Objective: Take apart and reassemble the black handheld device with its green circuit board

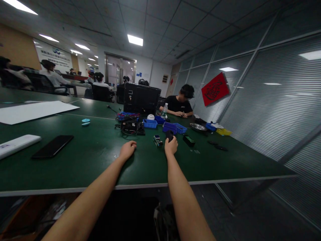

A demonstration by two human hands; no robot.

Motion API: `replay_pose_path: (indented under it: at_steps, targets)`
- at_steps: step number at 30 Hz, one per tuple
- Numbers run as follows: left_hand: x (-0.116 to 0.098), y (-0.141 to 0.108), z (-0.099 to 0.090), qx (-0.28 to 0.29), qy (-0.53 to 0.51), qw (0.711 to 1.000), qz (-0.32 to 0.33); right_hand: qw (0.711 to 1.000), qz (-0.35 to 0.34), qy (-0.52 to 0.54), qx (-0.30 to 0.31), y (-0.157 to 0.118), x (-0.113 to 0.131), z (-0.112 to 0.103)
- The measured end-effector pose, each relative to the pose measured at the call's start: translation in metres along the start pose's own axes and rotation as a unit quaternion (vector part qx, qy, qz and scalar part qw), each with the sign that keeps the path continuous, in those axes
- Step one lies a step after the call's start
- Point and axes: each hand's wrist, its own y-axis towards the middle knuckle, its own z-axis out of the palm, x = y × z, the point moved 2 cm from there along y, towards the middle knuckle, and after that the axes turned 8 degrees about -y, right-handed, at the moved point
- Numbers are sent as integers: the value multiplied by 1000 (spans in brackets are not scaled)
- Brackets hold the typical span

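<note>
My left hand (127,149) rests on the green table, its fingers loosely curled, and I see nothing in them. My right hand (172,146) is closed around a small black box-like piece (169,135), raised slightly at the table's middle. Its exact kind is too dark to make out. Between my hands, nearer the right one, lies a small circuit board with a little screen (157,140). To the right of my right hand is a black open case with a green board inside (189,140).
Blue bins (150,123), cables (127,116), a black power adapter (129,126), a ball (150,117) and a bottle (164,110) stand farther back, before a monitor (141,98). A tablet-like black slab (53,146) lies left. Another person (179,103) sits across.
</note>
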Motion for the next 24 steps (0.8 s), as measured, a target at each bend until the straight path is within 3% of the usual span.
replay_pose_path:
  at_steps: [5,10,15,20,24]
  targets:
    - [-2,-1,-1,2,0,1000,-7,997,-9,-63,31,-1,-3,2]
    - [-4,-1,-2,5,-5,1000,-14,986,-118,-109,-40,-8,8,-5]
    - [-2,-1,-1,4,-7,1000,-14,954,-256,-147,56,-21,26,9]
    - [0,0,0,2,-7,1000,-15,956,-249,-139,73,-25,28,22]
    - [0,1,0,0,-1,1000,-12,975,-180,-50,117,-15,21,26]
